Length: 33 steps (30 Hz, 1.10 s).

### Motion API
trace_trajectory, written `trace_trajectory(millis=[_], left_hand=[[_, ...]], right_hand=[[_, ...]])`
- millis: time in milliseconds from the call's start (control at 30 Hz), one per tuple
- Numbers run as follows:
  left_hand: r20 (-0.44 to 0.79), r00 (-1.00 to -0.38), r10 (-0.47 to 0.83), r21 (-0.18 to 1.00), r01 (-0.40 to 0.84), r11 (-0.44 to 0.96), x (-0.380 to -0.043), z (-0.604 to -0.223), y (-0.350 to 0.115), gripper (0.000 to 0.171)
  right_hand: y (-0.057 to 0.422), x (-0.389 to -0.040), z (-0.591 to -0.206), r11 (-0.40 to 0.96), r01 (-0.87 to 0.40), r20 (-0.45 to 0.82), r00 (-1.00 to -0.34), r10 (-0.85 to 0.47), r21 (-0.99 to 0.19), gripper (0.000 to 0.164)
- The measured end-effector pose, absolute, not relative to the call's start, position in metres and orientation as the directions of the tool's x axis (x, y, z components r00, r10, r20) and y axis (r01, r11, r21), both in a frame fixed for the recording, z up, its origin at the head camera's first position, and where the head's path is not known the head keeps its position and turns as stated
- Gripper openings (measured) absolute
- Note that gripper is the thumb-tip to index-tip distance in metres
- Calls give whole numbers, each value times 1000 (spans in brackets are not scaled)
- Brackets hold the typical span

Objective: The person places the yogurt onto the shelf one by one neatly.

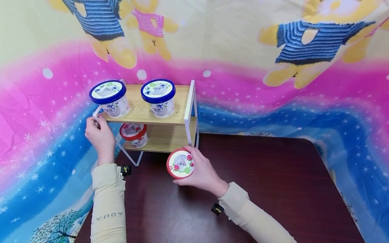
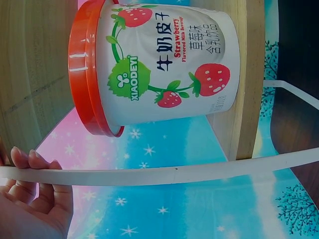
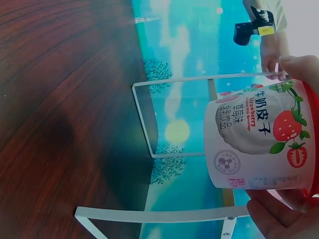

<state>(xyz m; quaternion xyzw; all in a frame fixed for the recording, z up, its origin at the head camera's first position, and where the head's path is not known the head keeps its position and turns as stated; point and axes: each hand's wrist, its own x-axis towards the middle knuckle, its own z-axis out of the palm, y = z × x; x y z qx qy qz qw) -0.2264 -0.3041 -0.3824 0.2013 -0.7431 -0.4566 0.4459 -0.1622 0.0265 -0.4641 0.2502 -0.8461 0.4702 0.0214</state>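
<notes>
My right hand [image 1: 204,170] grips a red-lidded strawberry milk cup [image 1: 180,164] in front of the two-tier shelf. In the right wrist view, thumb and fingers clasp that cup [image 3: 256,139] near its lid, clear of the shelf boards. At the shelf's upper left corner my left hand [image 1: 101,136] holds the white metal frame, its fingers curled round the bar [image 2: 124,177]. Another red-lidded strawberry cup [image 1: 134,135] stands on the lower board's left side. Two blue-lidded cups [image 1: 110,98] [image 1: 158,98] stand apart on the upper board [image 1: 135,111].
Under the shelf's white legs [image 1: 139,158] lies a dark reddish-brown tabletop [image 1: 267,182]. A patterned cloth [image 1: 231,50] with bears and snowflakes hangs behind the table and along its sides. A small black camera [image 1: 217,209] is worn at each wrist.
</notes>
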Motion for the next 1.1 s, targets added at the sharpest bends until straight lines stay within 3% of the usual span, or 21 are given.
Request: trace_trajectory(millis=[567,900,1100], left_hand=[[485,-517,-705,854,106,510,-225,-381,-302,27],[475,-523,-708,859,102,501,-226,-382,-304,26],[480,-522,-705,857,109,503,-225,-381,-302,27]], right_hand=[[5,-163,-459,401,-439,269,-870,-412,-804,113],[-9,-170,-455,366,-461,298,-857,-421,-808,107],[-18,-173,-450,407,-490,322,-851,-415,-771,109]])
